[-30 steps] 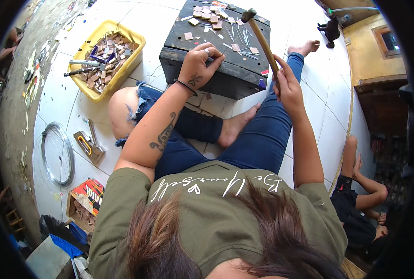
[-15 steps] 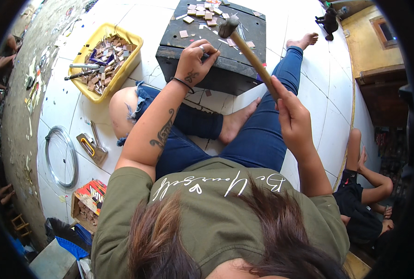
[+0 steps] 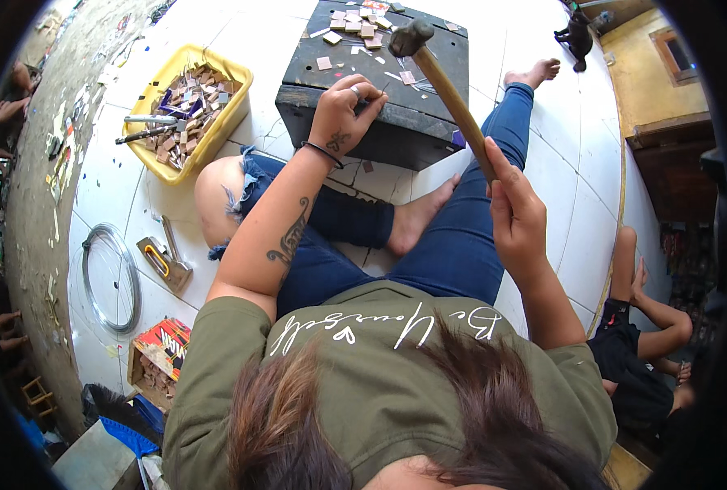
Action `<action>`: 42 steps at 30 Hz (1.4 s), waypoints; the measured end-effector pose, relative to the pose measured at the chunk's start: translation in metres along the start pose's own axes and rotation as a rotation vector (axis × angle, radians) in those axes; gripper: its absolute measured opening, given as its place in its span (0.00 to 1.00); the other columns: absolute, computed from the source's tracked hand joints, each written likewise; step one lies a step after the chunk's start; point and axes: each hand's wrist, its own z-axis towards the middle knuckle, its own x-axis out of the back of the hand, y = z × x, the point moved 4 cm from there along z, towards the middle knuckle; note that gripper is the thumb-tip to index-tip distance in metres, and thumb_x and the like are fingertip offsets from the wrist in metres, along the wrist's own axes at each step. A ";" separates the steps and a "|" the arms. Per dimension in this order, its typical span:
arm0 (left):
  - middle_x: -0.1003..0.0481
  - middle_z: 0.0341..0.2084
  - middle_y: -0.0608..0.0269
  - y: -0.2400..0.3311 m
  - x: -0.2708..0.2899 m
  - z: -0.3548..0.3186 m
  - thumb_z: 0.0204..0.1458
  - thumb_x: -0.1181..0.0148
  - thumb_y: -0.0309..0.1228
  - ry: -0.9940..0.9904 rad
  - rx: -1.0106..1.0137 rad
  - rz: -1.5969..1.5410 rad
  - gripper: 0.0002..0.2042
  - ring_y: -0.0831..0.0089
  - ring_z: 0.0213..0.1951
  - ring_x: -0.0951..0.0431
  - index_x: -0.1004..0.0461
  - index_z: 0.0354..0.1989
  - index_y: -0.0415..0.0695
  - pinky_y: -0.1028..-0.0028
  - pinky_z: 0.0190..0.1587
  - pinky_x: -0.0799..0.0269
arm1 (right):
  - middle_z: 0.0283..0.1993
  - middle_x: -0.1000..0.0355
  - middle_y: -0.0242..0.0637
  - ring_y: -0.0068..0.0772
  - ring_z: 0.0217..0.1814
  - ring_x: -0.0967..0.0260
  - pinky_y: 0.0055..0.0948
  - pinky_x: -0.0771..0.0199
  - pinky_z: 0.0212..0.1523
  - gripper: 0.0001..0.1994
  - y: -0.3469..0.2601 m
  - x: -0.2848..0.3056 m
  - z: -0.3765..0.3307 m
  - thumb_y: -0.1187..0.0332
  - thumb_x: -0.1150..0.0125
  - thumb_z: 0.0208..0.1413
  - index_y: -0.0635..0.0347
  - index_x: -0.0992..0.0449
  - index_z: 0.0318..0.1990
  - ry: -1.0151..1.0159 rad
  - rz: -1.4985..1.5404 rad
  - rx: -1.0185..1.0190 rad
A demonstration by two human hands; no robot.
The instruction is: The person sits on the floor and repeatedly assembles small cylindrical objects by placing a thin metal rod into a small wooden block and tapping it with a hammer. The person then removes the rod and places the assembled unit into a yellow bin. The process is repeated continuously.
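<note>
While the right hand (image 3: 517, 208) grips a wooden-handled hammer (image 3: 444, 90), the left hand (image 3: 347, 113) pinches a thin sliver (image 3: 386, 85) over the near edge of a black box (image 3: 416, 137).

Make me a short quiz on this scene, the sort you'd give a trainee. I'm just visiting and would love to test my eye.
1. Which of the person's hands grips the hammer?
2. True or false: the yellow tub sits on top of the black box.
3. In the picture, the staple gun lies where relative to the coil of wire? A) to its left; B) to its right; C) inside it.

Key:
1. The right hand; the left hand is at the near edge of the black box.
2. False: it is on the white tiled floor, left of the box.
3. B.
</note>
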 end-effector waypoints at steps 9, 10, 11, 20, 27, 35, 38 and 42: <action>0.23 0.26 0.57 0.003 -0.003 0.000 0.53 0.37 0.28 0.049 0.057 0.012 0.05 0.65 0.30 0.22 0.21 0.31 0.39 0.72 0.33 0.27 | 0.36 0.30 0.45 0.42 0.32 0.28 0.34 0.27 0.35 0.22 0.050 -0.010 0.020 0.72 0.49 0.63 0.52 0.33 0.65 0.108 -0.173 -0.102; 0.22 0.26 0.57 0.005 -0.003 -0.001 0.53 0.37 0.28 0.055 0.113 -0.033 0.06 0.67 0.29 0.22 0.20 0.32 0.38 0.72 0.33 0.28 | 0.36 0.30 0.44 0.43 0.32 0.27 0.35 0.27 0.34 0.22 0.058 -0.013 0.026 0.70 0.48 0.63 0.52 0.33 0.65 0.138 -0.305 -0.043; 0.22 0.26 0.57 0.007 -0.003 -0.002 0.54 0.38 0.29 0.056 0.172 -0.075 0.06 0.69 0.28 0.22 0.20 0.33 0.38 0.73 0.33 0.28 | 0.36 0.30 0.43 0.44 0.32 0.27 0.37 0.27 0.33 0.21 0.070 -0.018 0.032 0.69 0.47 0.62 0.51 0.33 0.64 0.147 -0.381 -0.083; 0.22 0.28 0.66 0.048 0.015 -0.034 0.59 0.42 0.30 -0.178 0.507 -0.470 0.09 0.84 0.30 0.26 0.20 0.38 0.37 0.81 0.33 0.30 | 0.39 0.27 0.39 0.35 0.38 0.26 0.30 0.28 0.35 0.14 0.058 -0.050 0.061 0.64 0.37 0.57 0.60 0.23 0.48 0.284 -0.316 0.232; 0.23 0.26 0.65 0.069 0.010 -0.043 0.63 0.48 0.32 -0.296 0.582 -0.698 0.11 0.84 0.29 0.28 0.23 0.39 0.37 0.81 0.33 0.32 | 0.33 0.23 0.30 0.15 0.34 0.27 0.17 0.28 0.36 0.07 0.027 -0.077 0.072 0.70 0.34 0.56 0.65 0.21 0.38 -0.092 0.854 -0.151; 0.39 0.12 0.73 0.072 0.001 -0.045 0.68 0.57 0.38 -0.400 0.639 -1.138 0.16 0.80 0.17 0.36 0.30 0.32 0.42 0.79 0.30 0.37 | 0.29 0.26 0.26 0.12 0.30 0.34 0.13 0.35 0.31 0.08 0.027 -0.078 0.073 0.67 0.38 0.60 0.64 0.21 0.36 -0.222 0.870 -0.259; 0.41 0.11 0.74 0.072 -0.004 -0.048 0.68 0.58 0.39 -0.446 0.605 -1.272 0.17 0.80 0.16 0.39 0.31 0.29 0.43 0.77 0.29 0.38 | 0.27 0.28 0.25 0.11 0.28 0.37 0.13 0.38 0.29 0.09 0.030 -0.081 0.073 0.65 0.38 0.61 0.64 0.21 0.36 -0.319 1.057 -0.291; 0.41 0.11 0.74 0.070 -0.009 -0.050 0.68 0.58 0.39 -0.487 0.539 -1.367 0.17 0.80 0.16 0.38 0.31 0.29 0.43 0.76 0.30 0.39 | 0.27 0.28 0.25 0.11 0.28 0.37 0.12 0.37 0.30 0.09 0.032 -0.087 0.069 0.65 0.38 0.61 0.64 0.20 0.36 -0.366 1.205 -0.340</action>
